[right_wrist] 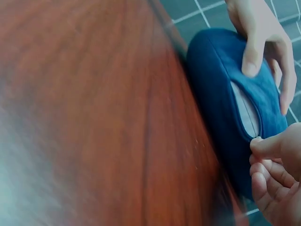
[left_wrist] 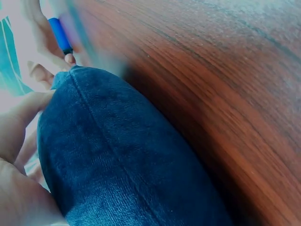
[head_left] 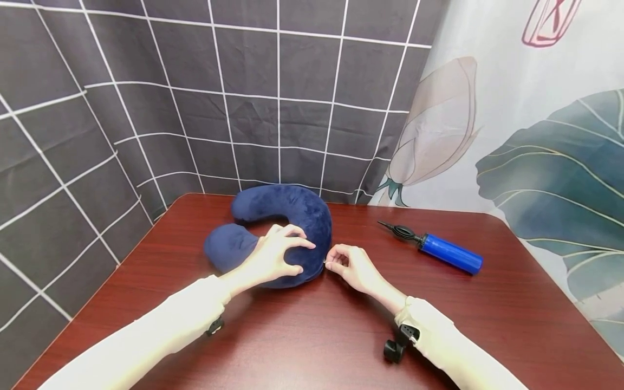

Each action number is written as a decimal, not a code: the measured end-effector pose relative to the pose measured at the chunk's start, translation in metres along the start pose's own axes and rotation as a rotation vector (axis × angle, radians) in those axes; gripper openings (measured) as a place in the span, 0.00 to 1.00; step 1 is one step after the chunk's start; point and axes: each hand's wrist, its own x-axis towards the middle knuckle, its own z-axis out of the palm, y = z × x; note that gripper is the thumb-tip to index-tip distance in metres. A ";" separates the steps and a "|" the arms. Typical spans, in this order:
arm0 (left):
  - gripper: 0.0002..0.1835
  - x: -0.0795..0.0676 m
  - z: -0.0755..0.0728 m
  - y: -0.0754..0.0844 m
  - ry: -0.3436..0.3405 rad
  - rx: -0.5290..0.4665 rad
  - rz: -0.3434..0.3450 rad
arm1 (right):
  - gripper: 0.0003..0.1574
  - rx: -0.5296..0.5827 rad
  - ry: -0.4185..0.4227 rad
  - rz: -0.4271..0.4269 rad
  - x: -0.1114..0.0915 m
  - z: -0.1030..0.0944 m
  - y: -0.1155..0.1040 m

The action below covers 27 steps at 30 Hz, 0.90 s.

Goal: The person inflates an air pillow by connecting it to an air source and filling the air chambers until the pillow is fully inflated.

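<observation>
A navy blue U-shaped neck pillow (head_left: 312, 216) lies on the table with its gap facing left. My left hand (head_left: 275, 252) rests on its top, thumb and fingers spread apart and pressing the plush. In the right wrist view, the left thumb (right_wrist: 251, 66) lies beside an open slit in the cover, where a pale inner layer (right_wrist: 245, 109) shows. My right hand (head_left: 356, 268) is at the pillow's right edge. Its thumb and forefinger pinch something small at the slit's end, apparently the zipper pull, mostly hidden by the fingertips.
A blue hand pump (head_left: 450, 253) with a black nozzle and coiled hose lies on the reddish-brown table (head_left: 302, 336) to the right. Behind the table hangs a dark grid-patterned curtain (head_left: 248, 65), with a pale flower-print cloth (head_left: 497, 162) at the right.
</observation>
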 end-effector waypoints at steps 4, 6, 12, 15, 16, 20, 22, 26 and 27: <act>0.24 0.000 -0.001 0.000 0.001 0.010 0.009 | 0.05 0.009 -0.018 -0.013 -0.002 0.002 -0.005; 0.25 0.000 -0.005 -0.002 -0.023 0.010 0.036 | 0.05 0.013 -0.020 -0.009 -0.002 0.001 -0.005; 0.32 -0.003 -0.029 -0.018 -0.105 -0.015 0.254 | 0.04 0.032 -0.025 0.035 0.000 -0.006 0.000; 0.29 -0.008 -0.041 -0.029 -0.094 -0.025 0.345 | 0.04 0.030 -0.012 0.054 0.002 -0.011 0.005; 0.28 -0.010 -0.043 -0.032 -0.085 -0.026 0.365 | 0.03 0.026 -0.006 0.056 0.002 -0.013 0.007; 0.25 -0.017 -0.043 -0.040 -0.097 -0.062 0.421 | 0.03 0.011 0.008 0.075 0.002 -0.018 0.014; 0.25 -0.019 -0.038 -0.043 -0.103 -0.054 0.432 | 0.03 0.007 0.005 0.078 0.001 -0.019 0.017; 0.23 -0.020 -0.029 -0.044 -0.074 -0.068 0.409 | 0.03 0.000 0.009 0.075 -0.002 -0.018 0.018; 0.23 -0.020 -0.027 -0.044 -0.064 -0.081 0.400 | 0.03 -0.001 0.013 0.073 -0.003 -0.018 0.018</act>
